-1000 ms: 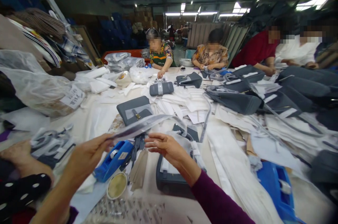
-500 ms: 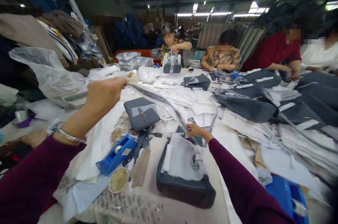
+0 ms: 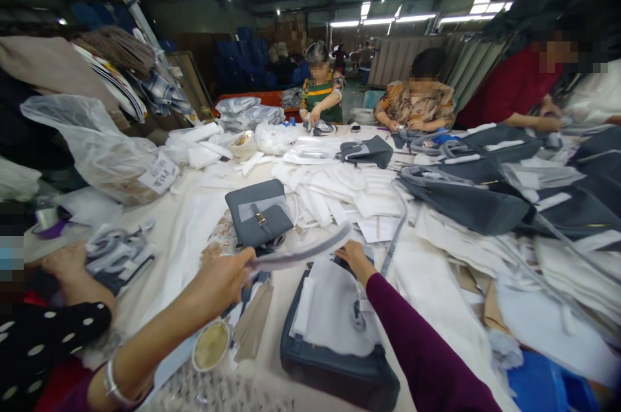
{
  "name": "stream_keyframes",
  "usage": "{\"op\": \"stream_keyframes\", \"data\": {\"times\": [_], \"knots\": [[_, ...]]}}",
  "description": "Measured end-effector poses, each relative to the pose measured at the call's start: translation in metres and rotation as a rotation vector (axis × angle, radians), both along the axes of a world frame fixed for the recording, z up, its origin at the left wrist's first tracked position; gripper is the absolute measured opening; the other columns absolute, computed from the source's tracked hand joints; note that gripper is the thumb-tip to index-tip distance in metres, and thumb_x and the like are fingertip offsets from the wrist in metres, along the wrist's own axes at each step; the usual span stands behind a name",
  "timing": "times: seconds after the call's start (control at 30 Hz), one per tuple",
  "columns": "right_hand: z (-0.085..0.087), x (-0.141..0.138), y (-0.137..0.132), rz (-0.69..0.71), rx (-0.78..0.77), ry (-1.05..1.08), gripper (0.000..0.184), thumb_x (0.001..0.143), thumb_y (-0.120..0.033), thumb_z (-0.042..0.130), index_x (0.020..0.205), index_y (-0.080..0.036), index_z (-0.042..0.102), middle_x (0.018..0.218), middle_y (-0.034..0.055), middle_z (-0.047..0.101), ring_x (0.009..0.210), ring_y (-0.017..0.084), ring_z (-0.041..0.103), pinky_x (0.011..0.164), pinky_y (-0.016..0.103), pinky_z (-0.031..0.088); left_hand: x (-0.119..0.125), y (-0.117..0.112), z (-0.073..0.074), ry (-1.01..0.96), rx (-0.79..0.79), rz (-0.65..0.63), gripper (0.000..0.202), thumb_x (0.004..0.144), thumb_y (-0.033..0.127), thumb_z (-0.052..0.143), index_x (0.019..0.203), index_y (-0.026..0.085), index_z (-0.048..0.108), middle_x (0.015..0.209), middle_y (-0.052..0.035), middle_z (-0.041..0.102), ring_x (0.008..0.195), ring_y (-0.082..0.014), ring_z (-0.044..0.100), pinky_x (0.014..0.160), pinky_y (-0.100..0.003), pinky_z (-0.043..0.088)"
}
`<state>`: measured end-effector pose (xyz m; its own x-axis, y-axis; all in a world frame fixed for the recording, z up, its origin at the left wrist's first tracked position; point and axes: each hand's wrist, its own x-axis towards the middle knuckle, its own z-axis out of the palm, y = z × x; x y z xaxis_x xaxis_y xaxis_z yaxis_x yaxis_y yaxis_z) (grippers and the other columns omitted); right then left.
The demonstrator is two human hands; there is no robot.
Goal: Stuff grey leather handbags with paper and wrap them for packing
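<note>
My left hand is closed around one end of a grey strap, wrapped in clear film, which bows across to the right. My right hand is at the back edge of a dark grey handbag, fingers pinched together just below the strap's far end; what they hold is hidden. White foam sheet covers the bag's front, with a wrapped buckle on it. Beyond my left hand lies a second grey handbag with a gold buckle.
Near my left forearm stand a round tub of yellowish paste and brown strips. White foam pieces cover the middle. More dark bags are piled right, above a blue tape dispenser. Co-workers sit around; a polka-dot sleeve is at left.
My left hand has come down and nearer with the strap, and now covers the left blue tape dispenser. My right hand has shifted slightly down. The far co-worker has lowered a bag.
</note>
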<state>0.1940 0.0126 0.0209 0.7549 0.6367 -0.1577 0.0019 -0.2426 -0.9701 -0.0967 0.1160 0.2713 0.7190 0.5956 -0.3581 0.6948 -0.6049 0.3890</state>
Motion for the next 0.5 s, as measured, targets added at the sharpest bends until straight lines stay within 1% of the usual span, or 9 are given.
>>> {"op": "stream_keyframes", "data": {"times": [0.03,0.1,0.13,0.2,0.27,0.33,0.37,0.43,0.5], "knots": [[0.002,0.001,-0.005,-0.024,0.030,0.049,0.029,0.091,-0.038,0.056,0.091,-0.010,0.064,0.085,0.0025,0.068,0.069,0.011,0.065,0.066,0.028,0.056,-0.011,-0.004,-0.022,-0.038,-0.162,0.002,0.016,0.087,0.023,0.033,0.087,0.020,0.049,0.073,-0.0032,0.064,0.055,-0.0168,0.062,0.054,-0.024,0.043],[0.007,0.001,-0.013,-0.090,0.084,0.177,0.019,0.088,-0.032,0.062,0.087,-0.013,0.063,0.081,0.0014,0.069,0.072,0.012,0.066,0.072,0.030,0.057,-0.032,-0.013,-0.059,-0.103,-0.324,0.058,0.020,0.088,0.031,0.033,0.088,0.020,0.048,0.076,-0.0050,0.066,0.053,-0.0172,0.062,0.050,-0.024,0.044],[0.011,-0.003,-0.017,-0.126,0.107,0.223,0.014,0.084,-0.029,0.066,0.086,-0.015,0.062,0.080,0.0013,0.069,0.074,0.014,0.067,0.075,0.032,0.056,-0.041,-0.019,-0.074,-0.131,-0.379,0.078,0.022,0.088,0.036,0.033,0.089,0.019,0.049,0.077,-0.0058,0.066,0.053,-0.0176,0.063,0.049,-0.024,0.045],[0.022,-0.017,-0.025,-0.189,0.143,0.283,0.020,0.078,-0.032,0.071,0.088,-0.018,0.062,0.084,0.0028,0.070,0.078,0.016,0.068,0.081,0.035,0.055,-0.053,-0.032,-0.094,-0.184,-0.454,0.125,0.030,0.088,0.044,0.036,0.092,0.018,0.050,0.078,-0.0068,0.067,0.053,-0.0183,0.063,0.048,-0.025,0.045],[0.037,-0.045,-0.036,-0.191,0.211,0.390,0.030,0.076,-0.042,0.070,0.093,-0.019,0.062,0.090,0.0058,0.071,0.084,0.020,0.069,0.085,0.038,0.054,-0.060,-0.046,-0.105,-0.239,-0.533,0.164,0.036,0.086,0.051,0.039,0.094,0.018,0.052,0.077,-0.0069,0.068,0.052,-0.0182,0.063,0.047,-0.025,0.046],[0.055,-0.083,-0.046,-0.096,0.328,0.622,0.040,0.078,-0.053,0.065,0.097,-0.018,0.063,0.096,0.0091,0.071,0.091,0.022,0.068,0.086,0.040,0.054,-0.062,-0.058,-0.112,-0.290,-0.613,0.198,0.041,0.084,0.056,0.044,0.093,0.017,0.053,0.077,-0.0071,0.068,0.051,-0.0179,0.062,0.046,-0.024,0.045],[0.064,-0.103,-0.049,-0.022,0.392,0.762,0.043,0.079,-0.056,0.063,0.098,-0.018,0.063,0.100,0.0102,0.071,0.094,0.023,0.067,0.087,0.040,0.053,-0.062,-0.063,-0.115,-0.319,-0.659,0.214,0.043,0.083,0.058,0.047,0.091,0.017,0.054,0.076,-0.0071,0.068,0.051,-0.0174,0.062,0.045,-0.024,0.044],[0.081,-0.139,-0.049,0.105,0.479,0.953,0.041,0.078,-0.050,0.068,0.102,-0.017,0.063,0.103,0.0110,0.071,0.097,0.024,0.067,0.087,0.040,0.052,-0.061,-0.072,-0.122,-0.384,-0.783,0.260,0.045,0.079,0.061,0.054,0.089,0.017,0.055,0.073,-0.0070,0.068,0.049,-0.0160,0.060,0.045,-0.023,0.043],[0.093,-0.163,-0.043,0.133,0.506,0.978,0.038,0.075,-0.040,0.074,0.103,-0.016,0.062,0.098,0.0107,0.072,0.091,0.023,0.068,0.084,0.039,0.053,-0.059,-0.080,-0.130,-0.434,-0.955,0.300,0.048,0.077,0.063,0.058,0.088,0.017,0.056,0.071,-0.0072,0.068,0.049,-0.0151,0.060,0.047,-0.023,0.043]]}}
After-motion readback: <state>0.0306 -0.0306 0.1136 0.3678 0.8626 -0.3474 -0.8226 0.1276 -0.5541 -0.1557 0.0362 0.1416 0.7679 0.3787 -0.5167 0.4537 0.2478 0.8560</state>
